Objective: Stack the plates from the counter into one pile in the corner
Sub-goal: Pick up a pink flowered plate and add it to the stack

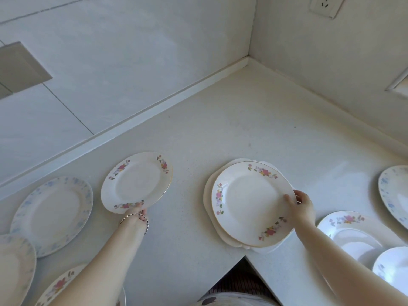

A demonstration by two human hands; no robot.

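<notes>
- Left hand [136,214]: fingers curled under, thumb on top, pinching the near rim of the left flowered plate [136,182]; beaded bracelet [144,219] at the wrist
- Left flowered plate sits towards the counter's [242,120] back edge, well short of the back corner; cannot tell if it is lifted or resting
- Right hand [303,206]: thumb over the top, fingers round the right rim of the right flowered plate [251,203]
- Right flowered plate lies over a plain white plate [209,208], offset to the right, just beside the inner corner of the counter's front edge; contact between the two unclear
- Blue-patterned plate [53,215] flat on the counter, just left of the left flowered plate
- More plates along the left and right edges
- Wall socket [326,5] above the back corner
</notes>
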